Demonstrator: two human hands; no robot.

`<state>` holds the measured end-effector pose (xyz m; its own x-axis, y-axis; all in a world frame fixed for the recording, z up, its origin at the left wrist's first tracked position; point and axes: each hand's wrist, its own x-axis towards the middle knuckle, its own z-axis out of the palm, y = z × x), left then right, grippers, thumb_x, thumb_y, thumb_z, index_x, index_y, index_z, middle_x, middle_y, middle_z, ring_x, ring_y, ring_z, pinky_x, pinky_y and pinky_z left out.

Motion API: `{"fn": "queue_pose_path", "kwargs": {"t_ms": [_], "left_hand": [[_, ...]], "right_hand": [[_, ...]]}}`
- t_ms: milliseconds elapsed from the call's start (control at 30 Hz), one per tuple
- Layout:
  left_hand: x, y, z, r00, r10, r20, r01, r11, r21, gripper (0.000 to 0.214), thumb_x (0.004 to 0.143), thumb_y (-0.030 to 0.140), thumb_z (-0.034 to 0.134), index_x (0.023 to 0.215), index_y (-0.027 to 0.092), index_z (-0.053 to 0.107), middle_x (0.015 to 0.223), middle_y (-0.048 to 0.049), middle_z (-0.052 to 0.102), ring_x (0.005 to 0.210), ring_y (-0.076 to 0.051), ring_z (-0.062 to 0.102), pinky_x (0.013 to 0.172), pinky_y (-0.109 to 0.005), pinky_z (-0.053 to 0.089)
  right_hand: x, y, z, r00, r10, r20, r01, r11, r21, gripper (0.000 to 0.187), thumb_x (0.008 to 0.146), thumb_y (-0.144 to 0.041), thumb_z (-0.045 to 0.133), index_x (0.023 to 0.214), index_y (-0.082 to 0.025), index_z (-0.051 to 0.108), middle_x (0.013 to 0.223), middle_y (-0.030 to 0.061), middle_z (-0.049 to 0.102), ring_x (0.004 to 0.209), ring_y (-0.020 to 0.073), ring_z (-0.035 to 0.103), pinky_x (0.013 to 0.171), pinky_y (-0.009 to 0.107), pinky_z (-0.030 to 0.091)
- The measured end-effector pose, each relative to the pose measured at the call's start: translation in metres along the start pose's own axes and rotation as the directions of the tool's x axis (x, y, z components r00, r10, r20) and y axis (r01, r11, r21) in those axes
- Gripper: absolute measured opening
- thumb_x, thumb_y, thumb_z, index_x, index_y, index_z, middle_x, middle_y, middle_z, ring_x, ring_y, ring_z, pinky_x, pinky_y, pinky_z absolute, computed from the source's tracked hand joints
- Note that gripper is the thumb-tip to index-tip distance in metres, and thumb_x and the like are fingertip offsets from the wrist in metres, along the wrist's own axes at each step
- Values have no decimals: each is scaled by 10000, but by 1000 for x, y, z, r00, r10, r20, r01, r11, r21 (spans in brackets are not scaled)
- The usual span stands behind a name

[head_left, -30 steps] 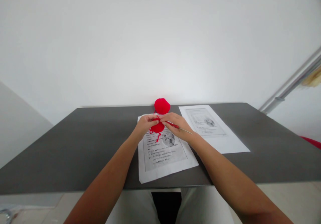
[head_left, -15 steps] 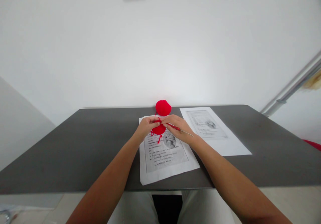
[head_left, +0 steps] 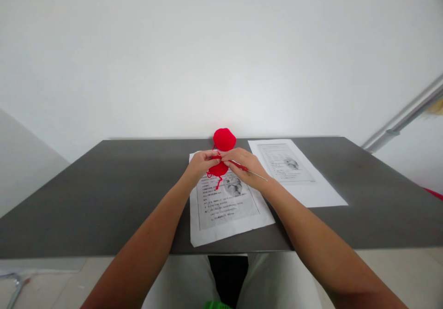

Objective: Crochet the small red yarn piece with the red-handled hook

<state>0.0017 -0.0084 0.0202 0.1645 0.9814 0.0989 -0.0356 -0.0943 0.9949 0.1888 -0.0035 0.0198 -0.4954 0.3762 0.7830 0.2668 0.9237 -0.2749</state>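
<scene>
"Wall (head_left: 221, 59) is rising beyond the hands, but its two fittings are no longer showing; the head is tipping downward, I think."

"Is that changing the work?"

"Hardly, I'd judge: the hands are staying put, so the handwork is carrying on undisturbed."

"And around them?"

"The counter (head_left: 121, 198) is spreading to both sides; a printed sheet (head_left: 221, 221) is lying beneath the hands, a second sheet (head_left: 311, 193) to their right."

"The hands?"

"Left hand (head_left: 202, 162) and right hand (head_left: 246, 159) are nearly meeting. A red yarn ball (head_left: 224, 139) is sitting just beyond; the left is pinching a red yarn piece (head_left: 219, 168), the right gripping a slim tool (head_left: 244, 167)."
</scene>
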Motion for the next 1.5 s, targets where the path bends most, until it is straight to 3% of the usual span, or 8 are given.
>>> {"fn": "queue_pose_path", "kwargs": {"t_ms": [367,1500], "left_hand": [[-3,3,2,1000,7,12,-6,1000,-23,224,622,286,756,811,169,773,844,-66,773,896,-251,691,903,-390,492],[-2,4,3,1000,-17,-23,17,1000,23,240,625,298,756,834,182,777,830,-52,769,885,-254,685,872,-377,500]], "right_hand": [[1,1,-3,998,-66,19,67,997,-40,150,948,-162,530,1054,-217,621,1056,89,742,1014,214,685,880,405,579],[2,1,-1,998,-33,45,35,999,-41,151,950,-165,514,1047,-214,618,1052,95,737,1011,222,682,878,412,572]]}}
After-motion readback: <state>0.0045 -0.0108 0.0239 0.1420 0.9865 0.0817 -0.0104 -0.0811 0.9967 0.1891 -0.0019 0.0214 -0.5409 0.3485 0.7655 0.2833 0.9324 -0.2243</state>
